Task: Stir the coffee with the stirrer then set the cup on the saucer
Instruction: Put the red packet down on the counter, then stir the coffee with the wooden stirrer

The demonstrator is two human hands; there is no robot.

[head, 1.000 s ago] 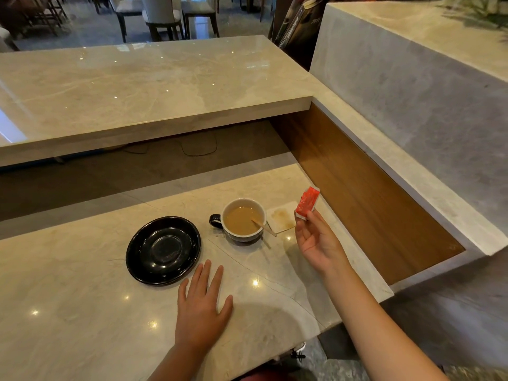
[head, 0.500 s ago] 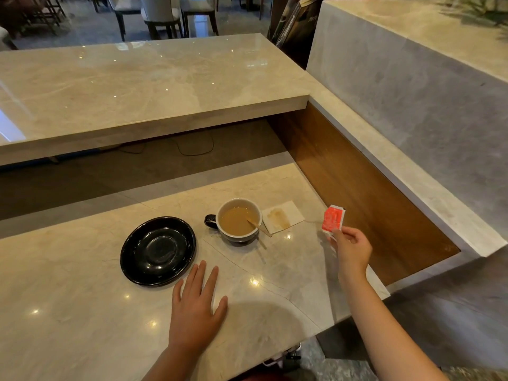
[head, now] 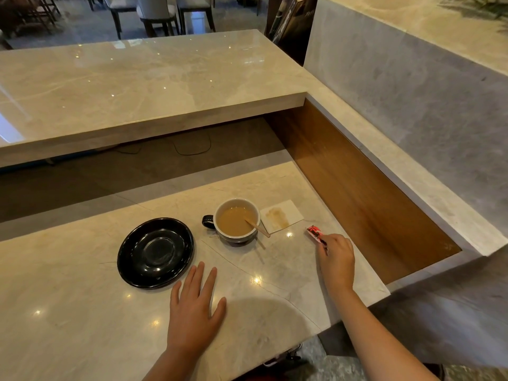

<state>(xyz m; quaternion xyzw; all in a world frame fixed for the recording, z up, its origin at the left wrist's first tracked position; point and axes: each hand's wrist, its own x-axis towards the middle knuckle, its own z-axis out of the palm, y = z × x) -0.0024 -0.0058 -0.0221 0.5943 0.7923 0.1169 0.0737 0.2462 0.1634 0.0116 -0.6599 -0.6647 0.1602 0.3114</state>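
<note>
A dark cup (head: 237,220) of milky coffee stands on the marble counter, its handle pointing left. A wooden stirrer (head: 257,228) leans in it over the right rim. The empty black saucer (head: 155,252) lies to the cup's left, apart from it. My left hand (head: 195,306) rests flat on the counter, fingers spread, in front of the saucer and cup. My right hand (head: 336,260) is low at the counter's right side, pinching a red sachet (head: 315,233) that lies down at the surface.
A white napkin (head: 281,215) with a brown stain lies right of the cup. The marble counter (head: 68,312) ends just right of my right hand, beside a wooden side panel (head: 357,188). A raised marble shelf (head: 137,86) runs behind.
My right hand has carried the red sachet from beside the cup to the right and down to the counter surface. The left hand, cup and saucer have stayed put.
</note>
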